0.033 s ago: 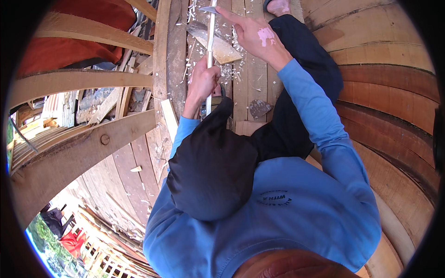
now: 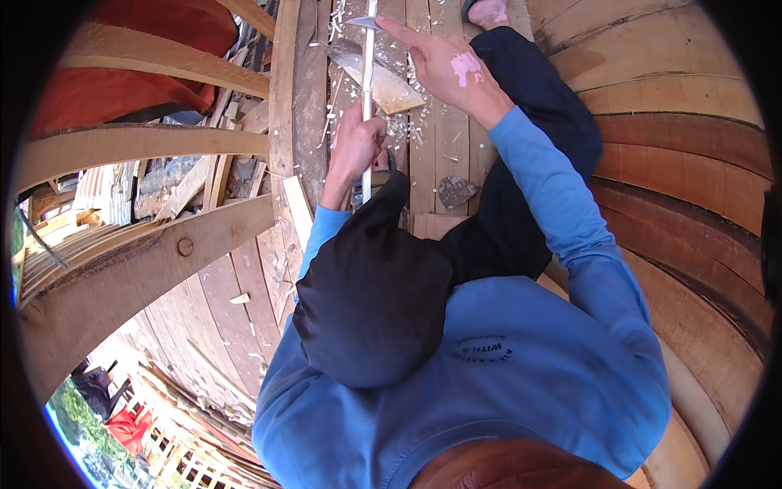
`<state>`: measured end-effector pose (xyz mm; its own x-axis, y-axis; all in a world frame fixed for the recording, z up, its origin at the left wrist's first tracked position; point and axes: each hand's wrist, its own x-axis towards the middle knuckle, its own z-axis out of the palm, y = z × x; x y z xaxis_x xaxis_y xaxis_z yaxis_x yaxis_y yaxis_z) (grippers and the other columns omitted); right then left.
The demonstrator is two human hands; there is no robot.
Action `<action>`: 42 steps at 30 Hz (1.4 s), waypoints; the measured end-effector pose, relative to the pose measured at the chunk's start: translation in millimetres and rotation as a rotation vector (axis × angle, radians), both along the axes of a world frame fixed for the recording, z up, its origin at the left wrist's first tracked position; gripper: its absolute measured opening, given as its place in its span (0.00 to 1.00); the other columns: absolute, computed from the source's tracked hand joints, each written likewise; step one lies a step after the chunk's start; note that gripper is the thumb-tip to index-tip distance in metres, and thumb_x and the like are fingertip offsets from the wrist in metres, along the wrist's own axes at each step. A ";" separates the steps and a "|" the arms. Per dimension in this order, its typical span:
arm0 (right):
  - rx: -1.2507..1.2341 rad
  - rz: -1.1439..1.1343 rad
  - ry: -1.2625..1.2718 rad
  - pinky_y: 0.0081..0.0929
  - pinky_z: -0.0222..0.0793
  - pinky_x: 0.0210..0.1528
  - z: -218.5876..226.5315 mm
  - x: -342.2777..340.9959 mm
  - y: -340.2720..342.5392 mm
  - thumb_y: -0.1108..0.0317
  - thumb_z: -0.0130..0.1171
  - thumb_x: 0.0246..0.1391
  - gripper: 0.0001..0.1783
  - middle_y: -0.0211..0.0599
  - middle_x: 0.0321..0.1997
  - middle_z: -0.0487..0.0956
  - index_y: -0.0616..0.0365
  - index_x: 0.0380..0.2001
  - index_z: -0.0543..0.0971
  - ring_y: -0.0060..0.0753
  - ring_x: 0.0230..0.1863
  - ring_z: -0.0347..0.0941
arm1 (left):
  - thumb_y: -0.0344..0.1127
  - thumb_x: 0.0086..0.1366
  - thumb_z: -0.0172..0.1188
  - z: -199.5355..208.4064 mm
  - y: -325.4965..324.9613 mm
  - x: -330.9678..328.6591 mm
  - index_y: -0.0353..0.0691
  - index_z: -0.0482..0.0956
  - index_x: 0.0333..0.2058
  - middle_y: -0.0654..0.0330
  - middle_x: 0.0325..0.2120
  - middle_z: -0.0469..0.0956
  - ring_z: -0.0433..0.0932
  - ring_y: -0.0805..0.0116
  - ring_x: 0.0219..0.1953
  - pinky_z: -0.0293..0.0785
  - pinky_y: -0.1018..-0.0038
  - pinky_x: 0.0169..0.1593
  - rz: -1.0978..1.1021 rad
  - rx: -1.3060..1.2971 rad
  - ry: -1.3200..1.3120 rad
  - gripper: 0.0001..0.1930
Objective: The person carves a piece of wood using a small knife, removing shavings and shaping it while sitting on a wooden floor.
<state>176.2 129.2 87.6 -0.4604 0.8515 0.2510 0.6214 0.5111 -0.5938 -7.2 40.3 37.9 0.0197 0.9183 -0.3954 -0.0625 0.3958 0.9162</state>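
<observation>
A long, thin pale wooden stick (image 2: 368, 75) stretches away from me over the plank floor. My left hand (image 2: 356, 145) is closed around it near my knee. Farther out, my right hand (image 2: 450, 72) is closed on a knife, index finger stretched along its back. The knife blade (image 2: 362, 22) lies across the stick near the top of the view; its handle is hidden in my palm. Below the stick, a flat, angular piece (image 2: 395, 91), pale at one end and grey at the other, lies among white shavings.
Wooden rails (image 2: 155, 145) run along my left, with red cloth (image 2: 138, 61) and scrap wood beyond. Curved stacked boards (image 2: 684, 183) rise at my right. A brown stone-like lump (image 2: 456, 191) and a pale offcut (image 2: 297, 208) rest on the plank floor (image 2: 428, 155).
My right hand has shifted slightly left and toward me, carrying the knife blade a short way down the stick. The left hand's grip has stayed nearly the same.
</observation>
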 end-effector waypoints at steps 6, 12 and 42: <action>0.173 0.035 0.046 0.52 0.68 0.29 -14.9 7.0 19.3 0.77 0.51 0.62 0.38 0.60 0.24 0.75 0.26 0.71 0.67 0.60 0.23 0.74 | 0.24 0.57 0.49 2.7 -1.4 2.8 0.42 0.64 0.30 0.66 0.14 0.64 0.60 0.77 0.12 0.54 0.77 0.15 -0.024 0.020 0.047 0.05; 0.074 0.030 -0.057 0.51 0.72 0.29 -3.7 1.1 -0.9 0.79 0.52 0.59 0.40 0.58 0.28 0.79 0.28 0.71 0.67 0.60 0.25 0.77 | 0.24 0.58 0.49 1.8 3.3 0.8 0.41 0.65 0.32 0.66 0.14 0.63 0.60 0.77 0.12 0.53 0.77 0.14 0.002 0.015 0.065 0.05; 0.264 -0.203 0.282 0.51 0.72 0.32 6.0 9.4 34.2 0.72 0.49 0.64 0.30 0.61 0.32 0.80 0.47 0.69 0.70 0.59 0.29 0.78 | 0.27 0.60 0.53 -3.2 8.5 0.2 0.40 0.67 0.32 0.64 0.18 0.67 0.65 0.74 0.15 0.57 0.76 0.18 0.042 0.120 0.093 0.04</action>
